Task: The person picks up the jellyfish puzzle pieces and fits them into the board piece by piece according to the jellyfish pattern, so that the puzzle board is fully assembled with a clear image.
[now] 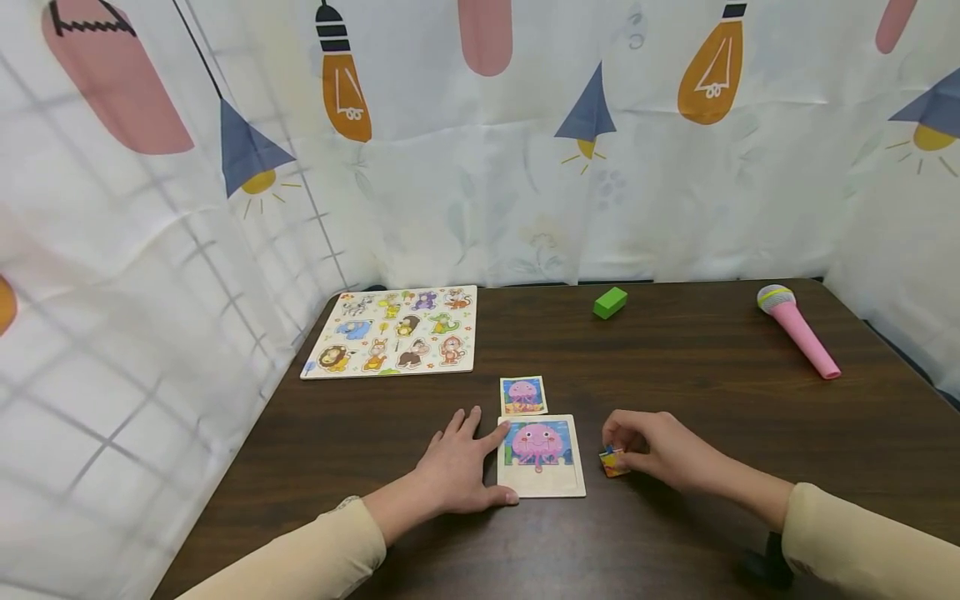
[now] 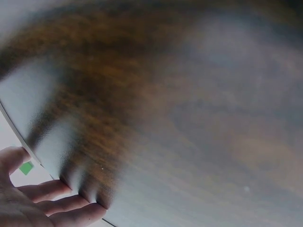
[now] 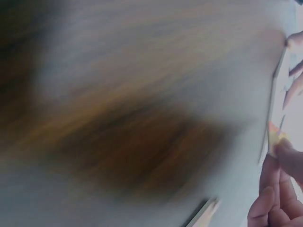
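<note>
A square wooden jigsaw board (image 1: 558, 482) lies on the table, with a pink jellyfish picture filling its upper part and bare wood below. My left hand (image 1: 462, 468) is spread at its left side, a fingertip on the upper left corner and the thumb at the lower left. To the right of the board, my right hand (image 1: 656, 446) pinches a small puzzle piece (image 1: 612, 463) in yellow, orange and blue between thumb and fingers. In the right wrist view the same piece (image 3: 274, 137) shows at the fingertips. A small jellyfish picture card (image 1: 523, 395) lies just beyond the board.
An animal puzzle board (image 1: 390, 332) lies at the back left of the dark wooden table (image 1: 675, 350). Near the back edge is a green block (image 1: 610, 302). A pink toy microphone (image 1: 798, 331) lies at the right. A patterned curtain (image 1: 480, 208) hangs behind the table.
</note>
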`<state>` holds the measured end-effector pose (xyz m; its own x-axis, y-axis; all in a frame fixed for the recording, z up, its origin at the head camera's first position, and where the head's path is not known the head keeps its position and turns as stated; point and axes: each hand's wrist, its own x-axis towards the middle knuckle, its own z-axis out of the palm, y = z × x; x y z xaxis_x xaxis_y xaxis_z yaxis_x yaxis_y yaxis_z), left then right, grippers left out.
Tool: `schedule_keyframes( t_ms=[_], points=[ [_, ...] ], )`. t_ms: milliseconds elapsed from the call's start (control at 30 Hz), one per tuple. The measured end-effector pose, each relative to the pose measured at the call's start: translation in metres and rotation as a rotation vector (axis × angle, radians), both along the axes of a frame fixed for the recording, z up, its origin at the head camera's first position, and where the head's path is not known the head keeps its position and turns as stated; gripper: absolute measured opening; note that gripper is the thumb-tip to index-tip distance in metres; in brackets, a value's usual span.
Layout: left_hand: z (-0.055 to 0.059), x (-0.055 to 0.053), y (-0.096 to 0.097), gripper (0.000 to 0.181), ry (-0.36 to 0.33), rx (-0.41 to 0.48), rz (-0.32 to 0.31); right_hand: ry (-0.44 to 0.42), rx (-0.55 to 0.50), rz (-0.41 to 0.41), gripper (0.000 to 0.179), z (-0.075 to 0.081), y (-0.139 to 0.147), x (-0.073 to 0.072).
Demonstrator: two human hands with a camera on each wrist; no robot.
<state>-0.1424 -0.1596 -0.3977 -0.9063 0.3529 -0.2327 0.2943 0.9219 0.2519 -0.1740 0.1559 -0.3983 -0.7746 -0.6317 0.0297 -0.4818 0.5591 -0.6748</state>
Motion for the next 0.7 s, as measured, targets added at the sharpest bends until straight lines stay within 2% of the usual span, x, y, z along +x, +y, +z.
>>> schedule_keyframes(
  t_ms=[133, 233, 333, 700],
  points=[
    [0.0, 0.0, 0.0, 0.093, 0.0, -0.005, 0.002, -0.155, -0.057, -0.072, 0.016, 0.002, -0.021, -0.003],
    [0.002, 0.001, 0.0, 0.093, 0.001, -0.01, 0.004, -0.265, -0.1, -0.089, 0.017, 0.002, -0.037, -0.005],
    [0.002, 0.001, 0.001, 0.093, 0.003, -0.013, 0.006, -0.334, -0.125, -0.084, 0.017, 0.002, -0.052, -0.005],
    [0.0, 0.0, 0.001, 0.094, 0.009, -0.023, 0.013, -0.414, -0.12, -0.104, 0.015, 0.0, -0.096, -0.004]
  ],
)
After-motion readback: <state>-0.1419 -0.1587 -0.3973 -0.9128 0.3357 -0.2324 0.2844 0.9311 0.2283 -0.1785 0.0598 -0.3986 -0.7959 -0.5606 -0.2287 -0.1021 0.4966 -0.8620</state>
